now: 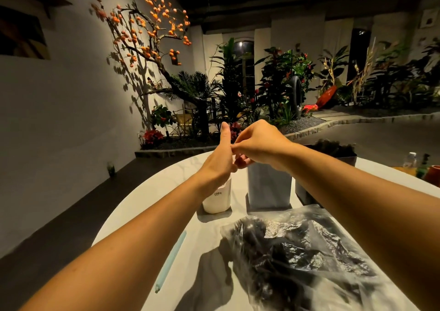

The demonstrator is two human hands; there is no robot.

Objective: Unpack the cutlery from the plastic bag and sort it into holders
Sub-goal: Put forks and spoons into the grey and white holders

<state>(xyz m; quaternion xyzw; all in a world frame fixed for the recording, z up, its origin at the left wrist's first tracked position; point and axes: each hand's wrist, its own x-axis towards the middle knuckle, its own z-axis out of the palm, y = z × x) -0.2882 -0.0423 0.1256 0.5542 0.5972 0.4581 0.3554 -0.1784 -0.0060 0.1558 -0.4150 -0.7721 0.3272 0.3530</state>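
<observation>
Head view shows your right hand (259, 141) pinching your left hand (220, 157) above the holders (269, 187), the plastic bag (309, 258) lying nearer you by the tabletop's (142, 213) right edge.

The round white tabletop (147, 206) carries a clear, crinkled plastic bag (316, 258) with silvery glints, filled with glossy black cutlery (269, 251). Beside it lies a pale mint-green straw-like stick (170, 260). Farther back stands a white cylindrical holder (217, 198) printed with small dark lettering, a plain grey rectangular holder (269, 187), and a matt black box-shaped planter (307, 194). Against the off-white wall (71, 110), a dark-barked tree (147, 32) bears bright orange fruit.
</observation>
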